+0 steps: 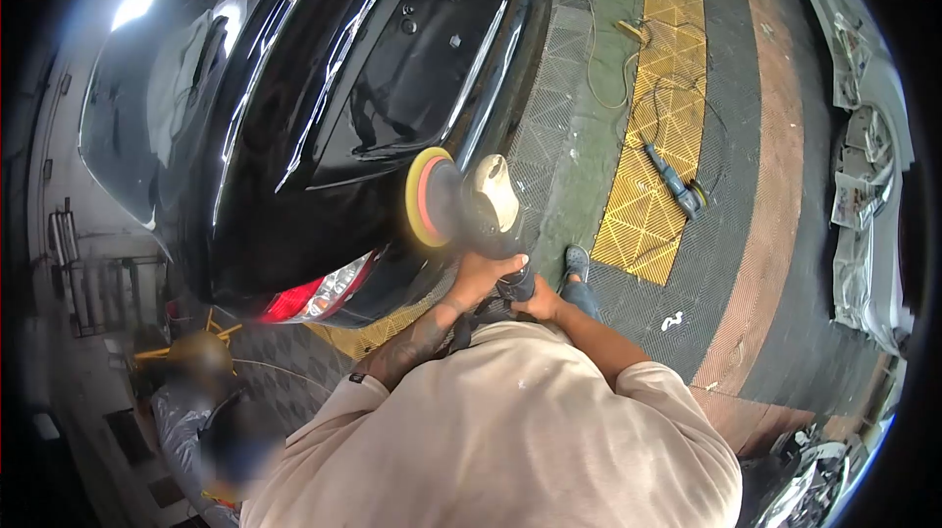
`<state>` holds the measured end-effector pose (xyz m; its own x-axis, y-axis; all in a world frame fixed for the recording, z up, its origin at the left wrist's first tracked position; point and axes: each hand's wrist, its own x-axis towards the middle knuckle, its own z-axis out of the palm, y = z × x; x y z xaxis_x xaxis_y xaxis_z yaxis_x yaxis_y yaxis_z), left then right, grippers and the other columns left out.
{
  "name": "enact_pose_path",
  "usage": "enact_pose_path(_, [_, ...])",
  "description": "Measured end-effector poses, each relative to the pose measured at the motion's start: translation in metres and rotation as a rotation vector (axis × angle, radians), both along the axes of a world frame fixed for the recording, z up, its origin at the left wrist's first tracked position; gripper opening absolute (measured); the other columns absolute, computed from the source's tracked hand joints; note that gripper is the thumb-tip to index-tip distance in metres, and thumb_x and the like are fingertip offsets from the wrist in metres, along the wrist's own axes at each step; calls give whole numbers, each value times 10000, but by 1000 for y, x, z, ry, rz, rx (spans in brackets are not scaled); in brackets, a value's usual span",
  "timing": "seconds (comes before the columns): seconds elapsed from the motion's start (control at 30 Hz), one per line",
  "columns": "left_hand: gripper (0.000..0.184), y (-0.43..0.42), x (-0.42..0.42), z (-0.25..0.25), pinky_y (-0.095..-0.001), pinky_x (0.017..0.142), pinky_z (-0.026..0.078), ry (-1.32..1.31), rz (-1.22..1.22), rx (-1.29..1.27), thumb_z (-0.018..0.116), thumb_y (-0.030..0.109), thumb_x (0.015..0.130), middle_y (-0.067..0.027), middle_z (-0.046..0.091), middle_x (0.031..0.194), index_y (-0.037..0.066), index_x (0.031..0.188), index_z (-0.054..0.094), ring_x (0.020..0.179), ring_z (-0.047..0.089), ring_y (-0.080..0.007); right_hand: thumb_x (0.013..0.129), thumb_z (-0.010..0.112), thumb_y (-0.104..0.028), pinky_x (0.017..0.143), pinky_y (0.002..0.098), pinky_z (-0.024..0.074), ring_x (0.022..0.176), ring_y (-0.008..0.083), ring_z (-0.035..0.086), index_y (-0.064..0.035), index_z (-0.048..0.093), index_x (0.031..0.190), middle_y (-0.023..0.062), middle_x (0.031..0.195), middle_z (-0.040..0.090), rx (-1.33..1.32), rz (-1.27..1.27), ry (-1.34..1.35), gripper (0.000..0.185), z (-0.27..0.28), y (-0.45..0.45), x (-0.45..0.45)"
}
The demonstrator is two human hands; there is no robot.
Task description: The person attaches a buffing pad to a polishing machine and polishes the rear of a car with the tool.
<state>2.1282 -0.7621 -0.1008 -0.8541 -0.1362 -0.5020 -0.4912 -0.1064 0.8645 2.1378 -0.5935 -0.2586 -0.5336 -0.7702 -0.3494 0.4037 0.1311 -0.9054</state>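
Both of my hands are closed around a polisher [461,206], held in front of my body. My left hand [481,276] grips it just behind the head, and my right hand [543,300] wraps the dark rear handle [517,284]. The polisher's round yellow and orange pad [429,196] faces left, on edge, by the rear corner of a glossy black car [294,214]. I cannot tell whether the pad touches the paint. A cream-coloured, worn-looking piece [497,193] shows beside the tool's head. Below the pad is the red and clear tail light [319,290].
A second polisher [675,183] lies on the yellow floor tiles [638,234] at the right, its cord running up the floor. Another person [231,435] is at the lower left, near a yellow frame [157,355]. A silver vehicle body [878,204] lines the right edge.
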Motion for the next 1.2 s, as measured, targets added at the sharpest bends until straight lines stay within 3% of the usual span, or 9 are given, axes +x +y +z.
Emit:
enact_pose_path(0.1, [516, 10, -30, -4, -343, 945, 522, 6, 35, -39, 858, 64, 767, -62, 655, 1155, 2, 1224, 627, 1060, 627, -171, 747, 761, -71, 727, 351, 556, 740, 190, 693, -1, 686, 968, 102, 833, 727, -78, 24, -194, 244, -1, 5, -23])
enact_pose_path(0.27, [544, 26, -67, 10, -356, 956, 520, 37, 117, 26, 865, 66, 755, -73, 659, 1168, 2, 1238, 624, 1071, 628, -181, 759, 752, -65, 673, 341, 543, 671, 172, 672, -3, 677, 875, 86, 755, 706, -45, 34, -131, 152, 8, 25, -70])
enact_pose_path(0.33, [432, 33, -75, 13, -345, 848, 533, 166, 180, 66, 852, 111, 774, -69, 675, 1070, -8, 1139, 653, 958, 638, -162, 755, 758, -72, 675, 342, 542, 663, 181, 667, 6, 675, 887, 87, 755, 702, 84, 114, -35, 174, 24, 37, -93])
enact_pose_path(0.5, [528, 42, -67, 36, -380, 976, 500, 232, 324, 128, 839, 76, 783, -67, 631, 1167, 17, 1247, 594, 1091, 613, -187, 704, 811, -157, 758, 369, 555, 774, 229, 704, 25, 701, 994, 137, 856, 737, 207, 272, 178, 359, 80, 51, -141])
enact_pose_path(0.6, [522, 40, -69, 51, -385, 996, 484, 268, 398, 197, 815, 83, 809, -63, 602, 1179, 38, 1265, 565, 1107, 595, -189, 703, 782, -88, 781, 362, 557, 783, 224, 698, 25, 695, 977, 127, 867, 734, 185, 279, 325, 309, 138, 50, -167])
enact_pose_path(0.8, [487, 13, -105, 52, -384, 973, 491, 389, 286, 209, 822, 130, 793, -56, 624, 1103, 46, 1212, 588, 1062, 606, -181, 684, 818, -164, 837, 377, 563, 897, 277, 737, 29, 706, 1057, 198, 977, 753, 269, 149, 362, 434, 145, 37, -195])
enact_pose_path(0.87, [491, 11, -107, 53, -384, 945, 504, 318, 290, 196, 875, 215, 769, -67, 651, 1067, 12, 1141, 628, 1000, 621, -196, 672, 825, -156, 833, 376, 563, 894, 275, 738, 35, 710, 1040, 196, 955, 754, 245, 147, 352, 430, 150, 34, -200])
enact_pose_path(1.03, [541, 18, -83, 44, -385, 987, 500, 455, 369, 159, 818, 164, 765, -80, 643, 1137, 45, 1238, 585, 1077, 613, -193, 664, 835, -153, 828, 374, 563, 900, 272, 741, 39, 720, 999, 197, 938, 756, 291, 308, 446, 402, 177, 31, -204])
enact_pose_path(1.2, [606, -14, -118, 42, -397, 1024, 491, 426, 193, 187, 838, 178, 756, -87, 630, 1195, 37, 1281, 569, 1134, 604, -208, 663, 835, -144, 823, 368, 566, 891, 271, 747, 36, 716, 1013, 196, 954, 758, 292, 127, 407, 412, 157, 17, -204])
